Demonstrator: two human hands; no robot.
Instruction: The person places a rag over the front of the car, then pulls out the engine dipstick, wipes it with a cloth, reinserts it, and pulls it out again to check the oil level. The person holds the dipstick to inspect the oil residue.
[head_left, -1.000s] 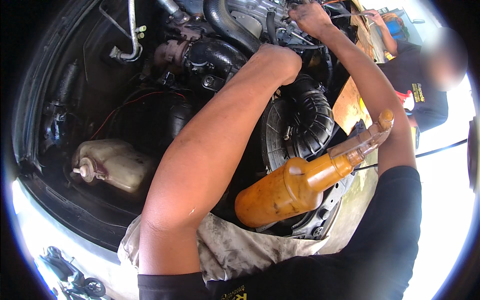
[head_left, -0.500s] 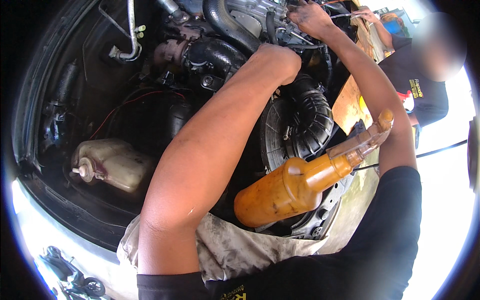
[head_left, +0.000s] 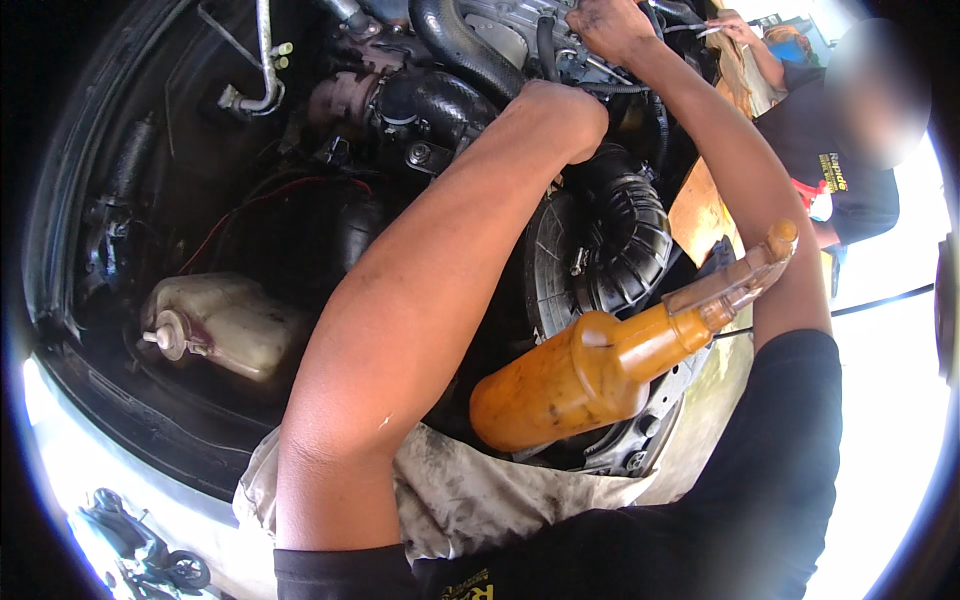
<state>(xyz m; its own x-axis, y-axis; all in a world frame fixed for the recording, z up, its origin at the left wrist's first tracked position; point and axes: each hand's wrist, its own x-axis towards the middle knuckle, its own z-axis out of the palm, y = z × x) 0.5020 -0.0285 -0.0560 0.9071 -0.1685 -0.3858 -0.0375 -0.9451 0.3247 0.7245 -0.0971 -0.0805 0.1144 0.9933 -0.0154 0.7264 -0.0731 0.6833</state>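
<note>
Over the far part of the engine bay, my right hand [head_left: 608, 30] rests at the metal engine block [head_left: 492, 42], its fingers curled down on something I cannot make out. My left hand [head_left: 568, 112] is bent down at the wrist beside a thick black hose [head_left: 437, 32]. Its fingers are hidden behind the wrist and knuckles. Just nearer than that hand curves a ribbed black air duct [head_left: 640, 235]. Between my forearms an orange plastic bottle [head_left: 555, 385] with a clear angled top lies tilted near the front edge, touched by neither hand.
A stained whitish cloth [head_left: 470, 490] covers the front edge. Left in the bay sits a cloudy plastic reservoir [head_left: 235, 325], with a metal pipe [head_left: 268, 70] farther back. At the right, a co-worker [head_left: 830, 150] stands with a hand [head_left: 738, 28] near the bay's far right side.
My right hand has shifted slightly left and toward the far edge of view. My left hand stays bent down at nearly the same place. The co-worker's hand has barely moved.
</note>
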